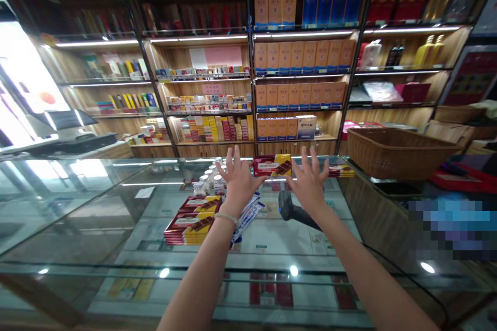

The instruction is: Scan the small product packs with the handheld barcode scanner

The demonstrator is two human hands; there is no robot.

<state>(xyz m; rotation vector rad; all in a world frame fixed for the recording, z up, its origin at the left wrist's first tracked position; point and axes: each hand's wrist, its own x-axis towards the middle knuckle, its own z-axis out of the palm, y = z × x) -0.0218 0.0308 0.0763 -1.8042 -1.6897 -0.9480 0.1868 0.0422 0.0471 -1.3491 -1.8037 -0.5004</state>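
Note:
A red and yellow chocolate biscuit pack point(267, 166) is at the far side of the glass counter, between my two hands. My left hand point(237, 180) is at its left end, fingers spread and thumb towards its lower edge. Beside its right end is my right hand point(309, 183), fingers also apart. Neither hand is closed around the pack; whether fingertips touch it I cannot tell. Two stacks of similar biscuit packs point(192, 225) sit left of my left forearm. Blue and white snack sticks point(248, 217) lie partly hidden behind that forearm. A black barcode scanner point(286, 206) lies by my right wrist.
Small white-capped bottles point(204, 185) cluster behind the stacks. More packs point(341, 171) lie at the far right of the glass counter point(264, 258). A wicker basket point(399, 152) stands on the right. Shelves with boxed goods point(305, 57) line the back wall.

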